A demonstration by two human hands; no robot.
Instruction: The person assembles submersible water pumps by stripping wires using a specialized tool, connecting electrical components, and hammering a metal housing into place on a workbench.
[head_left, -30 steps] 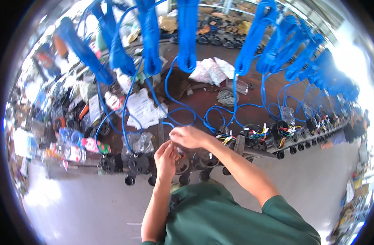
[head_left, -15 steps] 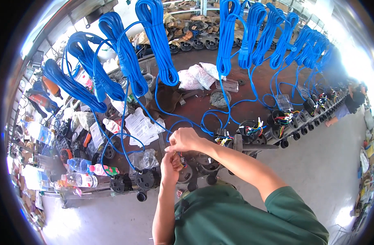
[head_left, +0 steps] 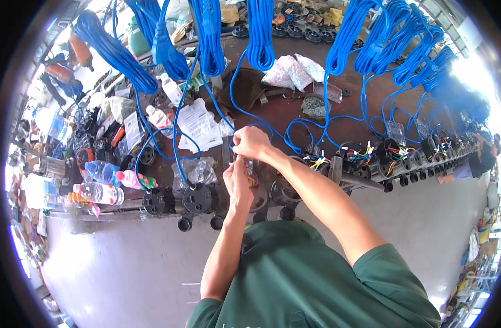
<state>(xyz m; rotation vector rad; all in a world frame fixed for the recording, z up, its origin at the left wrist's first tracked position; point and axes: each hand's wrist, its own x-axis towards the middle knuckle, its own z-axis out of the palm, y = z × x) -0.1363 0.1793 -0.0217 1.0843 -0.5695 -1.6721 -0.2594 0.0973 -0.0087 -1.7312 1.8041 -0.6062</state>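
Observation:
My right hand (head_left: 251,143) is closed in a pinch just above my left hand (head_left: 238,181), and their fingertips almost meet. The left fingers are pinched too; what either hand holds is too small and covered to make out. Thin coloured wires (head_left: 252,176) show beside the left hand, over a round black housing (head_left: 259,198) partly hidden below it. A blue cable (head_left: 220,109) runs down from a hanging coil (head_left: 209,44) toward the right hand. Left of my hands, two black round housings, one capped (head_left: 197,198) and one smaller (head_left: 158,201), sit at the bench edge.
Blue cable coils (head_left: 260,33) hang across the bench. More housings with coloured wires (head_left: 390,156) line the edge to the right, where a co-worker's arm (head_left: 453,176) shows. Papers (head_left: 198,128), bottles (head_left: 100,193), white bags (head_left: 294,72) and a grey bowl (head_left: 315,106) lie around.
The view has shifted, so the bench and coils sit higher and farther right in the picture. Both hands stay pinched together over the same spot, with little visible change.

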